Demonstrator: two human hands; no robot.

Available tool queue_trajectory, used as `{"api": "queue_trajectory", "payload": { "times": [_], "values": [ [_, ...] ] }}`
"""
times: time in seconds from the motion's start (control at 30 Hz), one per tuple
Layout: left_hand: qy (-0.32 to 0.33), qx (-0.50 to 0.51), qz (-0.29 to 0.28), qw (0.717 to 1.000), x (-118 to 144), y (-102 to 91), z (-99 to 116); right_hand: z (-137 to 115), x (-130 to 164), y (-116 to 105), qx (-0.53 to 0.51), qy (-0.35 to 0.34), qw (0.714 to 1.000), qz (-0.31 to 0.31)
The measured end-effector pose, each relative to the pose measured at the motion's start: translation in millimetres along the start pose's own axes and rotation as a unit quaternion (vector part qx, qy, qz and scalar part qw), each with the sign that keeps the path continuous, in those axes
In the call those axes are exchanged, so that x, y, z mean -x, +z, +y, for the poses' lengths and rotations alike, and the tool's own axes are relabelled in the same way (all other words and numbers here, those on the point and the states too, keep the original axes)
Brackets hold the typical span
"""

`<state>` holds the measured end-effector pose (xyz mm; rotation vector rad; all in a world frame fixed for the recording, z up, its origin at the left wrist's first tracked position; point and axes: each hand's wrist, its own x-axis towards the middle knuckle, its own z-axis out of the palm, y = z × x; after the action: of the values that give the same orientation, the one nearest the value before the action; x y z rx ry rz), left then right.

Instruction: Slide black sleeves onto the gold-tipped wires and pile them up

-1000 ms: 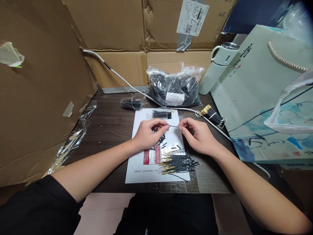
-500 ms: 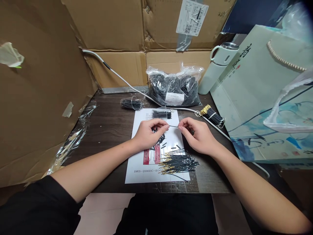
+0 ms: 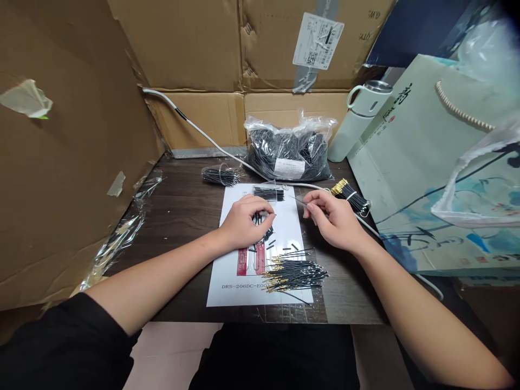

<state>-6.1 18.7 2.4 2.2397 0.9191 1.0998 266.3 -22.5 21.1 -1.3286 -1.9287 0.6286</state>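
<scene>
My left hand (image 3: 248,221) is pinched over the paper sheet (image 3: 227,287), a tiny dark speck showing at the fingertips that I cannot make out. Between thumb and forefinger of my right hand (image 3: 331,216) is a thin wire (image 3: 298,200), its free end pointing left. Short black tube pieces (image 3: 268,234) lie beside and partly behind my left hand, with a few loose ones (image 3: 286,249) to the right. Nearer me, a pile of black wires with gold terminals (image 3: 296,273) spreads over the sheet's lower right. A bunch of black wires (image 3: 268,194) lies at the sheet's top.
Another wire bunch (image 3: 219,176) sits at back left; a tied bundle with gold ends (image 3: 351,196) lies right. Behind are a plastic bag of black wires (image 3: 288,151), a white cable (image 3: 203,132) and a pale bottle (image 3: 357,119). A paper bag (image 3: 426,162) stands right, cardboard (image 3: 73,162) left.
My hands have drawn apart. The wire that stretched between them is now in my right hand alone, tilted up to the left. The view has shifted slightly.
</scene>
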Motion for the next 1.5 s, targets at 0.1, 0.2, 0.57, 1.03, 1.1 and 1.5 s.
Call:
{"api": "queue_trajectory", "payload": {
  "times": [0.1,0.2,0.57,1.03,1.1,1.5],
  "values": [
    [0.035,-0.024,-0.016,0.999,-2,0.6,-4,0,-1,1,0.003,-0.006,1.000,-0.012],
    [0.030,-0.046,-0.017,0.998,-3,2.6,-6,-3,-2,4,0.008,-0.013,0.999,-0.028],
    [0.040,-0.063,-0.048,0.996,0,5.3,-9,-6,-1,15,-0.017,-0.016,0.998,-0.064],
    [0.033,-0.094,-0.016,0.995,4,5.5,-8,-5,1,24,-0.029,-0.051,0.998,-0.019],
    [0.036,-0.105,0.003,0.994,5,5.2,-8,-8,-2,24,-0.041,-0.034,0.998,-0.029],
    [0.024,-0.108,0.003,0.994,7,6.9,-7,-13,-11,26,-0.029,-0.041,0.995,-0.081]
  ]
}}
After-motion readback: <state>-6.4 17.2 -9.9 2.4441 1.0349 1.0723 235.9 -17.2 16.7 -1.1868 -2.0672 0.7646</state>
